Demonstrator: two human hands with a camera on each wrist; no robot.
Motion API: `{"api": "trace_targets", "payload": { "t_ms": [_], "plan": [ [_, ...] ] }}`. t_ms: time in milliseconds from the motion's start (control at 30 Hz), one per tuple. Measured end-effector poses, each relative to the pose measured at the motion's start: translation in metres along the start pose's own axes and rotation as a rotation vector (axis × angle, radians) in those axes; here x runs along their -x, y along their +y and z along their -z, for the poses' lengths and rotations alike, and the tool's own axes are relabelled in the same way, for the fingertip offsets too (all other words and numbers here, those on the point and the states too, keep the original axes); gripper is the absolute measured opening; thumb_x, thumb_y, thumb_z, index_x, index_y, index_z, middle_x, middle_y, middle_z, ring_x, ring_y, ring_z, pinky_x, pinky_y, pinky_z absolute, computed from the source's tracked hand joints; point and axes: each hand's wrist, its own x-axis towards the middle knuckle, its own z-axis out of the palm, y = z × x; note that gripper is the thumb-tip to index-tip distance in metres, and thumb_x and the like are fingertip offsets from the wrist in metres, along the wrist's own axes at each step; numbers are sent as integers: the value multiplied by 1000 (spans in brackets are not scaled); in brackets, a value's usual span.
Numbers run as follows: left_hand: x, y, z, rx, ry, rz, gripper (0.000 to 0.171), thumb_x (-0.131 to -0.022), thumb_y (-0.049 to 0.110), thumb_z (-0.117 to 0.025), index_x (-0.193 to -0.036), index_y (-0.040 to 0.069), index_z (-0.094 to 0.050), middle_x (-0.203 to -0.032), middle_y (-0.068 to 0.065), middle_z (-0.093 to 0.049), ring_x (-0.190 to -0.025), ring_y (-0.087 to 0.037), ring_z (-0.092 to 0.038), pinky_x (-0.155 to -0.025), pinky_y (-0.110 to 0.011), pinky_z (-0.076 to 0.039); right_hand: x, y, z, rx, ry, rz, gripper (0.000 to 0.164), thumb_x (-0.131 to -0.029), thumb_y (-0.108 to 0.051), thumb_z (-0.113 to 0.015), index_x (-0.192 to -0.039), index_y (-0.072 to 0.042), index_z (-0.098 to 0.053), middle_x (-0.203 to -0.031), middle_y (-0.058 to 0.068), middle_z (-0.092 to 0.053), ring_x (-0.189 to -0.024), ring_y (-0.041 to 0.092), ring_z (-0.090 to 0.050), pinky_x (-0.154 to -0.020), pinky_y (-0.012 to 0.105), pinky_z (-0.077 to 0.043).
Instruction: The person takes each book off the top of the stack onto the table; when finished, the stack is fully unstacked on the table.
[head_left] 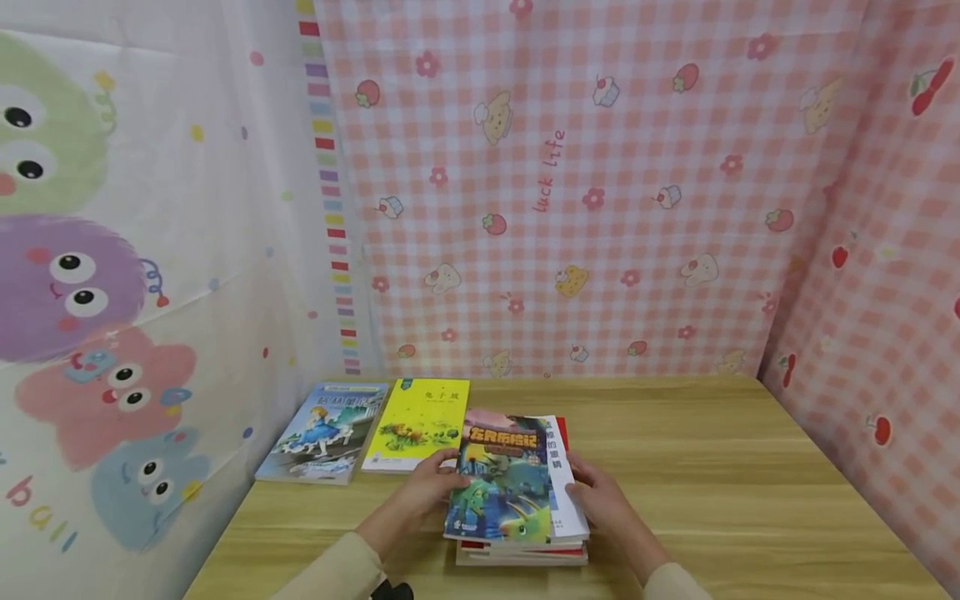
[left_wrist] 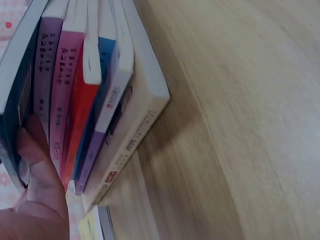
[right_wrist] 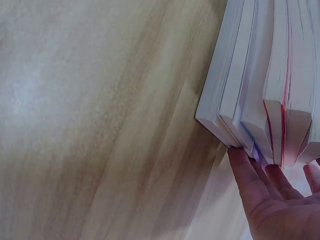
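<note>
A stack of books (head_left: 521,557) stands on the table before me, spines and page edges loosely aligned. On top lies a blue dinosaur storybook (head_left: 504,479), shifted left over a white-covered book (head_left: 570,492). My left hand (head_left: 427,487) pinches the storybook's left edge, its thumb at the cover. In the left wrist view, the storybook's dark side (left_wrist: 20,92) stands apart from the purple, pink and red spines beneath. My right hand (head_left: 603,500) rests along the stack's right side. Its fingers (right_wrist: 245,175) reach out straight against the page edges in the right wrist view.
Left of the stack, a yellow book (head_left: 416,425) and a blue book with a girl on its cover (head_left: 322,433) lie flat side by side. A pink checked cloth (head_left: 562,208) hangs behind the wooden table (head_left: 712,467); a cartoon-printed cloth (head_left: 225,250) borders its left.
</note>
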Motion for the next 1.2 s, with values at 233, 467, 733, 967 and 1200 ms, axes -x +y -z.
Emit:
{"api": "trace_targets", "payload": {
  "t_ms": [233,467,733,967,1200],
  "plan": [
    [1,-2,5,55,-64,0,69,-90,3,-64,-149,-5,-28,-119,-19,-64,-92,-25,-67,-78,-42,-56,-1,0,2,-22,-3,-14,54,-101,-4,-51,-153,-11,-39,-149,27,-39,-104,28,-60,-82,40,-53],
    [-1,-2,10,118,-49,11,72,-89,1,-63,-152,3,-28,-126,-20,-60,-94,-26,-67,-79,-43,-56,-1,-1,4,-50,-3,-19,54,-100,-4,-52,-152,-13,-40,-148,27,-41,-100,26,-62,-80,39,-53],
    [2,-3,15,215,-74,12,76,-89,0,-59,-156,9,-22,-127,-17,-60,-93,-24,-68,-76,-40,-57,-1,3,2,-61,-1,10,54,-99,0,-52,-151,-9,-42,-144,30,-44,-100,26,-62,-81,39,-53],
    [16,-1,37,250,-99,-19,76,-92,2,-58,-156,11,-18,-122,-9,-64,-89,-19,-69,-73,-34,-57,0,2,3,-48,-6,11,55,-99,-1,-52,-152,-9,-40,-144,31,-43,-100,28,-61,-80,39,-54],
    [28,0,69,241,-64,-22,79,-93,1,-56,-158,12,-13,-119,-6,-65,-87,-17,-69,-73,-32,-57,-1,0,2,-18,-8,-40,56,-100,-4,-54,-153,-13,-39,-146,29,-41,-105,30,-58,-82,40,-52]
  ]
}}
